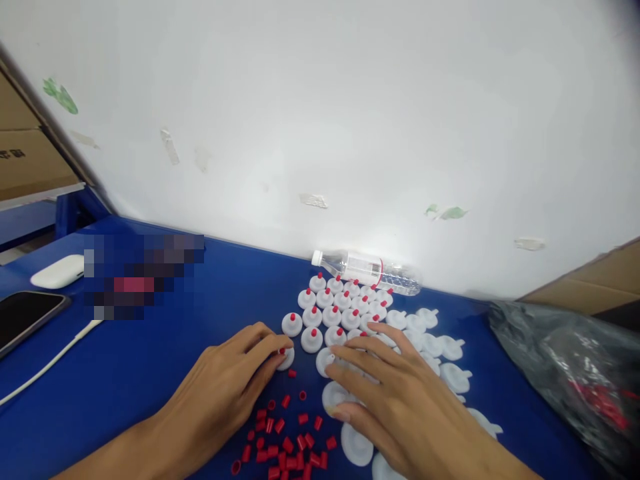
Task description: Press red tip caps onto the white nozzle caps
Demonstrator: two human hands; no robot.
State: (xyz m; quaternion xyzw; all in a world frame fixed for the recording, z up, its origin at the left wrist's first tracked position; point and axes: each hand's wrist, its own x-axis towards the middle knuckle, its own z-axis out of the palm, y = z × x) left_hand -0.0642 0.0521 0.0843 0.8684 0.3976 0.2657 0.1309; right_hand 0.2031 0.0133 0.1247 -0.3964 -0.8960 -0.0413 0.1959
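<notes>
"What is the left hand (220, 373) doing?"

"Its thumb and forefinger pinch a small red cap (282, 351) on top of a white lid (287, 361), which sits at the near left corner of the capped lids (331, 315)."

"And the right hand (405, 383)?"

"Spread out, palm down, over more white lids. A fingertip is by the bare spout (331, 358) of one; I can't tell whether it touches. It grasps nothing that I can see."

"Where are the loose caps (289, 445)?"

"Scattered on the blue table (155, 373) between the two hands, toward the near edge. The capped lids stand in rows beyond, red tips up."

"What else is around?"

"A clear bottle (367, 268) lies on its side behind the rows, along the white wall (320, 120). A dark plastic bag (533, 353) is at the right, and a phone (27, 320) at the far left."
</notes>
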